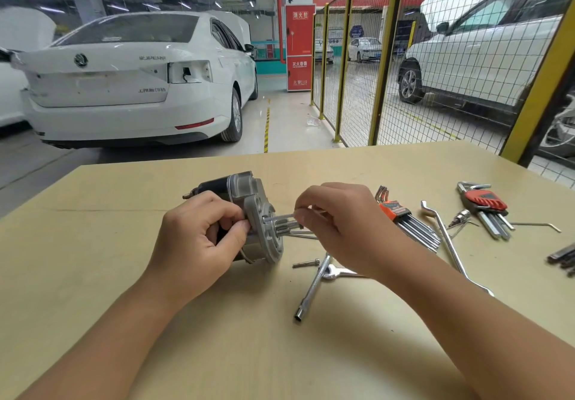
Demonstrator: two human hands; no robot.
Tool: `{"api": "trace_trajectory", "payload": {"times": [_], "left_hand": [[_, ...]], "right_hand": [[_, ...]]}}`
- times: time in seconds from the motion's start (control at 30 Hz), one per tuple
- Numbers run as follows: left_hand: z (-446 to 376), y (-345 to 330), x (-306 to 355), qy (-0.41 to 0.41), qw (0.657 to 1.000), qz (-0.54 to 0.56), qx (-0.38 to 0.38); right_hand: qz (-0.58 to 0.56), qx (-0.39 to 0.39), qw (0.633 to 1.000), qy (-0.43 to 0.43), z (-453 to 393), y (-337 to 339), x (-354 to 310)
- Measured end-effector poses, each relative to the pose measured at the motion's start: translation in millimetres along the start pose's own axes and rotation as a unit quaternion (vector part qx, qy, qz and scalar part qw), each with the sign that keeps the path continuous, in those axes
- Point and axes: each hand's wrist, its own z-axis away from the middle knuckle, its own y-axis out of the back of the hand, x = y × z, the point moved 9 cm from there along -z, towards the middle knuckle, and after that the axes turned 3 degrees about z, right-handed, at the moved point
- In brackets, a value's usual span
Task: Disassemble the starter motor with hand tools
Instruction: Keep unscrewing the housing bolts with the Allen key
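I see a pale tan desk (124,275) carrying everything. Near its middle the starter motor (249,213) lies on its side, its flange end toward the right. Just right of it a loose bolt (306,263) lies flat, and beside that a chrome T-handle socket wrench (314,287) points its open socket at the near edge. Farther right lie an orange-holdered hex key set (404,217), a long bent steel bar (448,241), a small bit (458,218), a red-holdered hex key set (483,205) and a single thin hex key (538,225). Dark tools (564,258) sit at the right edge.
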Motion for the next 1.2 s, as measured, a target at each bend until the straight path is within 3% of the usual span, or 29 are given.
{"api": "trace_trajectory", "payload": {"times": [0.27, 0.57, 1.0, 1.2], "left_hand": [[-0.2, 0.0, -0.6, 0.002, 1.0, 0.007, 0.0], [0.6, 0.4, 0.5, -0.007, 1.0, 0.001, -0.004], [1.4, -0.1, -1.9, -0.014, 1.0, -0.001, -0.017], [1.3, -0.1, -1.4, -0.015, 1.0, -0.001, -0.019]], "right_hand": [[0.047, -0.036, 0.998, 0.01, 0.0, -8.4, -5.4], [0.125, 0.03, 0.991, 0.028, 2.7, 4.9, -15.4], [0.02, 0.004, 1.0, 0.013, 1.5, 0.9, -14.1], [0.046, -0.018, 0.999, 0.004, 0.7, -3.3, -9.7]]}}
